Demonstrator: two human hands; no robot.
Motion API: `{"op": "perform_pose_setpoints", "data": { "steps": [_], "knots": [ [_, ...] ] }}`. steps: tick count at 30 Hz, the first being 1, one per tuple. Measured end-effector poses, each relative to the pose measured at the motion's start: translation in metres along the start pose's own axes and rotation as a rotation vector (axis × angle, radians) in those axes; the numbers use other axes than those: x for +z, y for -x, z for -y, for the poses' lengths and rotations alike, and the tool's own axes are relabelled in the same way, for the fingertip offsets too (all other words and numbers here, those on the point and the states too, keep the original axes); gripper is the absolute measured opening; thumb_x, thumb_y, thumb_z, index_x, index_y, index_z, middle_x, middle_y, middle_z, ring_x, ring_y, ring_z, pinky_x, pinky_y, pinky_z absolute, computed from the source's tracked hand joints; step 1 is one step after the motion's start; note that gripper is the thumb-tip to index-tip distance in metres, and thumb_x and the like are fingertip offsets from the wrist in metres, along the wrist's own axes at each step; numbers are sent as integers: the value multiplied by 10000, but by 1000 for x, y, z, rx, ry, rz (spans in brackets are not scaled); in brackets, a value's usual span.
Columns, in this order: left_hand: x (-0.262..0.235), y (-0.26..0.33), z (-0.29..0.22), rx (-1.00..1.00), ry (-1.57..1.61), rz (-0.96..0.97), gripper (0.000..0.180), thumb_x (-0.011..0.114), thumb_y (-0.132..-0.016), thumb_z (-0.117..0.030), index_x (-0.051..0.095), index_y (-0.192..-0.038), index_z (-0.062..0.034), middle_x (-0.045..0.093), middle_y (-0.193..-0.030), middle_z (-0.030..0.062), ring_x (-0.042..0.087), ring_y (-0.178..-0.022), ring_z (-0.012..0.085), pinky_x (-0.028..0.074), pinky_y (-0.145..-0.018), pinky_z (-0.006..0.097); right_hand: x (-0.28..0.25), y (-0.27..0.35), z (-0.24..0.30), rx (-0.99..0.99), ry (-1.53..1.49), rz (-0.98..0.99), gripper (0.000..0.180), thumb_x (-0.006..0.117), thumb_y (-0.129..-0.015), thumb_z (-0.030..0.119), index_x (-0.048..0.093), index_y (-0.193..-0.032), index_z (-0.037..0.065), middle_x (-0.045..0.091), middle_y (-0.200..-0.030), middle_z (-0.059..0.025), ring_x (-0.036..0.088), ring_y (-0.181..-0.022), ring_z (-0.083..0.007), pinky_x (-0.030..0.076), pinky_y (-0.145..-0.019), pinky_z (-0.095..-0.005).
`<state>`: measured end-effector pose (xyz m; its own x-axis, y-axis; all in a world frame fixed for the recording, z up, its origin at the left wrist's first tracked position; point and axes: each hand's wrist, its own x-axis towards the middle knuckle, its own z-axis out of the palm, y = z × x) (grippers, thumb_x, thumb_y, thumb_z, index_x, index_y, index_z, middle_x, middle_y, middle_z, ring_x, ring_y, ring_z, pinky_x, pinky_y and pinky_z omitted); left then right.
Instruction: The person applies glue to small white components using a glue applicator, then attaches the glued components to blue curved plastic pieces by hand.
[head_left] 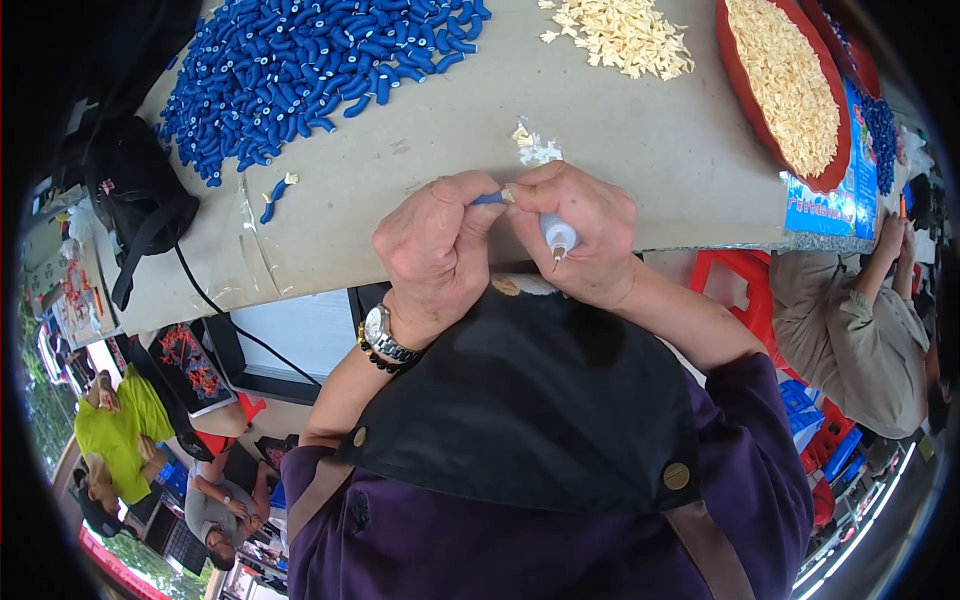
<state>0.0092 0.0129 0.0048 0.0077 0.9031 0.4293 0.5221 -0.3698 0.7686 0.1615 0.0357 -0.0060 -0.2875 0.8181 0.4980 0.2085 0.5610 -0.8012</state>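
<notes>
Left hand (435,245): grip clamped on a blue piece (488,198), right of and nearer than the blue pile (300,80).
Right hand (585,225): grip pinched on a cream tip (508,194) at the piece's end, bottle (557,234) in palm; seating cannot be told.
Tipped pieces (268,212): one or two, nearer than the blue pile.
Blue pile: appears untipped; most work remains.
Cream heap (625,35), red dish (826,183): unused tips, right of the blue pile.
</notes>
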Motion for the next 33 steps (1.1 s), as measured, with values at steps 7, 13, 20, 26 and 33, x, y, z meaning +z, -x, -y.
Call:
{"op": "perform_pose_setpoints", "data": {
  "steps": [7,13,20,26,33],
  "knots": [
    [1,-1,0,-8,8,4,57,648,-794,-2,616,-836,-23,597,-672,81,545,-525,203,425,-486,276,0,0,0,-3,-12,-12,172,667,-712,-94,608,-840,5,631,-748,-101,617,-618,-196,483,-549,-263],
    [1,-2,0,9,-6,7,78,648,-783,11,617,-847,-20,599,-680,84,549,-534,212,432,-497,276,-1,-1,0,0,9,1,184,664,-707,-99,611,-849,4,630,-749,-102,620,-624,-205,485,-551,-267],
    [0,7,3,-172,166,22,78,659,-824,-14,631,-896,-20,624,-709,63,563,-562,134,446,-518,246,2,2,1,44,-48,-28,178,675,-737,-94,629,-878,4,643,-769,-101,629,-647,-183,492,-567,-260],
    [0,7,1,-263,299,14,84,643,-846,-5,633,-929,0,646,-778,56,564,-592,78,446,-523,201,3,2,2,83,-89,-69,155,685,-760,-78,637,-883,3,661,-803,-97,641,-687,-172,498,-597,-258],
    [1,7,2,-317,354,19,89,640,-849,-5,634,-938,2,644,-779,55,564,-584,72,448,-521,193,5,2,1,116,-116,-118,191,698,-723,-46,616,-869,45,622,-723,-52,613,-630,-150,495,-573,-253]
  ]
}}
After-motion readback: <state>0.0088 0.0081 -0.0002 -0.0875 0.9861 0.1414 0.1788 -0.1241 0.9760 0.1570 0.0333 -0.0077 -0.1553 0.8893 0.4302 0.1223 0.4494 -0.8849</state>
